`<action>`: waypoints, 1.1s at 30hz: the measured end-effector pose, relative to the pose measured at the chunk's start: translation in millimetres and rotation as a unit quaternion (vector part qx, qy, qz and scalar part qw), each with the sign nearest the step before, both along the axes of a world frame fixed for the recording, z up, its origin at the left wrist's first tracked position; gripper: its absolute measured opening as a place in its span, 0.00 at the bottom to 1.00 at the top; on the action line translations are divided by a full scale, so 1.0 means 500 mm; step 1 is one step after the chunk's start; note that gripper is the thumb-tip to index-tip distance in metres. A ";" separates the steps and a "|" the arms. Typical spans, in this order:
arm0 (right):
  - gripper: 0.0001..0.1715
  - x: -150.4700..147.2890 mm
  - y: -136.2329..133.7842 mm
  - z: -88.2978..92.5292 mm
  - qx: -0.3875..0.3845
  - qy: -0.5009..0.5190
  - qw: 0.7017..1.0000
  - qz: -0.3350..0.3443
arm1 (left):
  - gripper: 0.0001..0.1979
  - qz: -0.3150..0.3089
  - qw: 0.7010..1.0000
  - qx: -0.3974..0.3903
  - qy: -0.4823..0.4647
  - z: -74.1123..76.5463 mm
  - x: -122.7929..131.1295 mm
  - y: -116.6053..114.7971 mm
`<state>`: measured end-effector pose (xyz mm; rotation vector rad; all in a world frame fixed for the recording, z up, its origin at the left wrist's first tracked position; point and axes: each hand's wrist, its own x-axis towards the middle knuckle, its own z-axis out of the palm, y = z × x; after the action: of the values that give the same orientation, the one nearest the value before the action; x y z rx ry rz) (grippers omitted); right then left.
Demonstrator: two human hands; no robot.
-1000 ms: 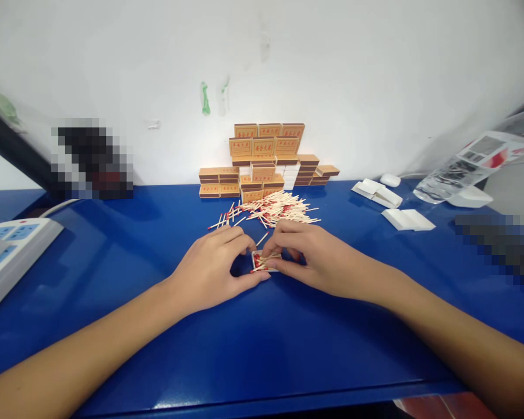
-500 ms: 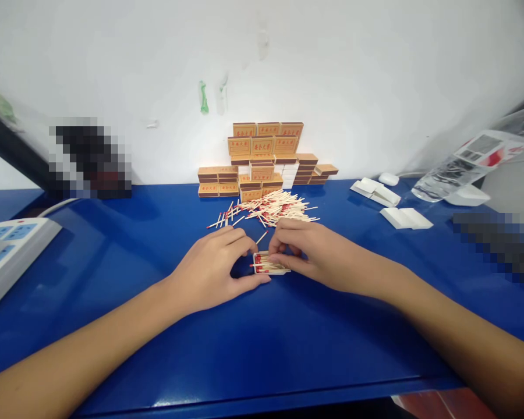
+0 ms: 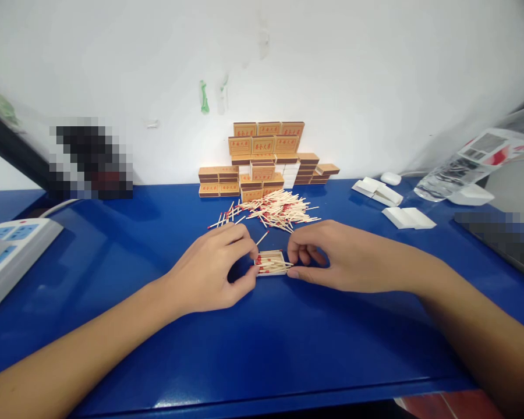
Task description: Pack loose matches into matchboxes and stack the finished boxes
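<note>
A small white matchbox tray (image 3: 272, 274) lies on the blue table between my hands. Red-tipped matches (image 3: 271, 264) fill it, some lying askew, with a few ends reaching past its right edge. My left hand (image 3: 220, 265) grips the tray's left end between thumb and forefinger. At the right end, my right hand (image 3: 332, 256) has its thumb and curled fingers around the corner, touching the tray and the protruding match ends. One loose match (image 3: 262, 237) lies just behind the tray. Farther back is a heap of loose matches (image 3: 283, 206).
Stacked matchboxes (image 3: 262, 145) stand against the wall behind the heap. On the right are folded white card pieces (image 3: 409, 217), a white rounded object (image 3: 390, 178) and a clear plastic bottle (image 3: 449, 171) on its side. A power strip (image 3: 21, 244) sits at left.
My right hand has moved right, from over the matches to the tray's right end, uncovering more of the tray. My left thumb has drawn back to the tray's left end.
</note>
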<state>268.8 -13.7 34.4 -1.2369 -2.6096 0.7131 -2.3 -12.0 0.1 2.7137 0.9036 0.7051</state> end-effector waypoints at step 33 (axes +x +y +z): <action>0.11 -0.037 0.006 -0.047 0.083 0.030 0.996 0.018 | 0.06 0.059 0.992 0.026 -0.108 -0.005 0.029 -0.011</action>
<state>250.2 -10.7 11.1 -1.1062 -2.5871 0.5176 12.3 -17.5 -2.3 2.5782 1.0104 1.0362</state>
